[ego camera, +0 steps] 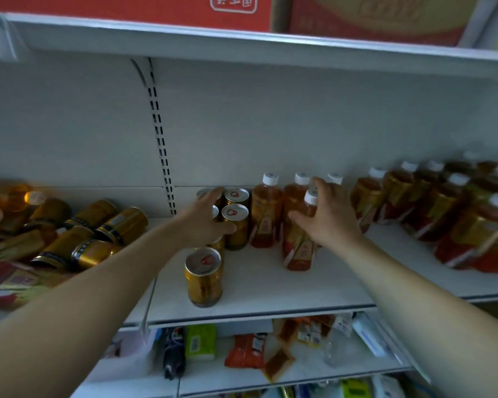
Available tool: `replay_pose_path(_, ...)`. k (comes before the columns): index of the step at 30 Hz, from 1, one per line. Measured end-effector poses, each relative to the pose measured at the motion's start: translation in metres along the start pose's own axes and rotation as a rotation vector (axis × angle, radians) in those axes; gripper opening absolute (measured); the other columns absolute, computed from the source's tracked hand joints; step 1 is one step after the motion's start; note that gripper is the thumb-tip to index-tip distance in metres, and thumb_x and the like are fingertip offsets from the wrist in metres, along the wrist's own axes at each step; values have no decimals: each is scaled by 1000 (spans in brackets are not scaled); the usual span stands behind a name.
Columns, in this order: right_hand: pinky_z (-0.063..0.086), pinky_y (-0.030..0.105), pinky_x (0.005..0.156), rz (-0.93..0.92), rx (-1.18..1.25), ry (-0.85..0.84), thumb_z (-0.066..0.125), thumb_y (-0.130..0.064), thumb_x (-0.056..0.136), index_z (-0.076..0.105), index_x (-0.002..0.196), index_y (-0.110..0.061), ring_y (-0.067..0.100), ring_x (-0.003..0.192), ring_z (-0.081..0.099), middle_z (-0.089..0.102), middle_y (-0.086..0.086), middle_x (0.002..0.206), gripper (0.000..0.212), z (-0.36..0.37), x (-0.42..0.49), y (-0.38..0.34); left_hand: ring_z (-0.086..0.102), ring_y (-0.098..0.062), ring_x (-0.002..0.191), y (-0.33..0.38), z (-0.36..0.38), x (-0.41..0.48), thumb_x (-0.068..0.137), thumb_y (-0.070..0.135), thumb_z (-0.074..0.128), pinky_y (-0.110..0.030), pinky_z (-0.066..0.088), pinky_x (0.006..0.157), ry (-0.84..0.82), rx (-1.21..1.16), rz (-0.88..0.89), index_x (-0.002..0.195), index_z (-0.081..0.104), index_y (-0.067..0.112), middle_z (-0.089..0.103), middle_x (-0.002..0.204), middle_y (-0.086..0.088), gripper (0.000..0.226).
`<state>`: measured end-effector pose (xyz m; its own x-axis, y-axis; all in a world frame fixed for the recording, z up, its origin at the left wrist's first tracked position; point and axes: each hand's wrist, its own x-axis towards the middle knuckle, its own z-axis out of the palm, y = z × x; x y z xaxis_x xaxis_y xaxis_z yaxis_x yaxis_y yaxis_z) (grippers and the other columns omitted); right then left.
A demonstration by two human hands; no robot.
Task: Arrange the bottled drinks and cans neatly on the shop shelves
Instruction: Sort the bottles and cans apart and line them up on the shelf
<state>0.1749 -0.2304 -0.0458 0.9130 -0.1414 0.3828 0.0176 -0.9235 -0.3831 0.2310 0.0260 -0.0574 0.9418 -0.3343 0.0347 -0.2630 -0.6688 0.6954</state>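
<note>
Gold cans [236, 224] stand clustered near the back edge of the shelf [270, 285], with a lone can [203, 278] towards its front edge. The left hand [206, 218] lays fairly straight fingers over their tops. Just beside them, the right hand [329, 218] curls spread fingers round an amber tea bottle [298, 251]. Toppled cans [98, 234] lie at the left end.

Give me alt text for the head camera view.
A person's left hand touches upright gold cans while the right hand grips an amber bottle on a white shop shelf. Toppled cans lie at left; leaning bottles stand at right.
</note>
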Motion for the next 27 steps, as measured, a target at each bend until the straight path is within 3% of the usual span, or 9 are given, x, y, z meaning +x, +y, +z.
replay_pose_path(5,45,37,81,45,273,-62,70,-38,79,38,122,-24,26,103,54,44,3,123,56,0,-13,19,35,-29,134,51,36,51,74,38,75,-40,37,104,-39,36,8,151,1,30,23,155,-3,107)
replay_pose_path(7,44,37,82,-12,285,-53,68,-35,81,38,125,-21,22,102,51,43,5,125,55,-4,-20,34,42,-28,129,64,44,63,70,38,77,-43,38,105,-78,-4,-20,150,-3,26,37,147,-4,113)
replay_pose_path(9,37,31,83,-15,248,-49,67,-38,81,30,139,-24,21,112,48,41,5,137,70,-11,-28,56,55,-27,114,70,51,69,68,38,78,-45,46,95,-42,15,-58,142,16,18,55,125,-5,99)
replay_pose_path(11,34,30,84,31,224,-31,68,-42,77,19,143,-33,23,119,49,42,1,140,82,-21,-32,81,61,-26,99,74,57,68,66,40,75,-45,51,85,39,42,-82,124,32,17,60,108,-4,75)
replay_pose_path(14,38,29,80,145,398,38,71,-43,71,21,133,-46,14,107,55,48,-12,125,79,-29,-36,109,64,-27,88,75,67,59,61,45,70,-47,54,75,96,33,-62,104,43,18,63,95,-4,57)
replay_pose_path(18,37,4,68,170,629,111,70,-46,67,31,123,-49,-14,92,53,51,-20,109,68,-23,-38,120,63,-21,89,74,79,33,60,49,73,-43,53,77,206,44,-52,102,45,27,64,95,4,55)
replay_pose_path(23,47,25,73,147,683,60,67,-53,64,45,96,-39,2,84,57,55,-5,95,41,-12,-43,115,63,-4,85,86,93,-5,52,49,77,-29,52,70,221,-86,-69,97,47,35,65,91,16,56)
replay_pose_path(25,42,20,72,93,627,64,65,-53,66,47,98,-32,-1,85,53,49,-8,94,43,-10,-49,110,61,1,85,93,102,-16,53,48,77,-23,47,68,194,-95,-31,95,45,41,63,92,19,53)
replay_pose_path(27,35,12,68,90,551,91,66,-51,69,47,105,-24,-5,86,49,45,-9,97,49,-11,-51,110,60,-4,92,98,111,-22,60,43,79,-27,48,75,187,-80,33,105,46,45,62,101,18,56)
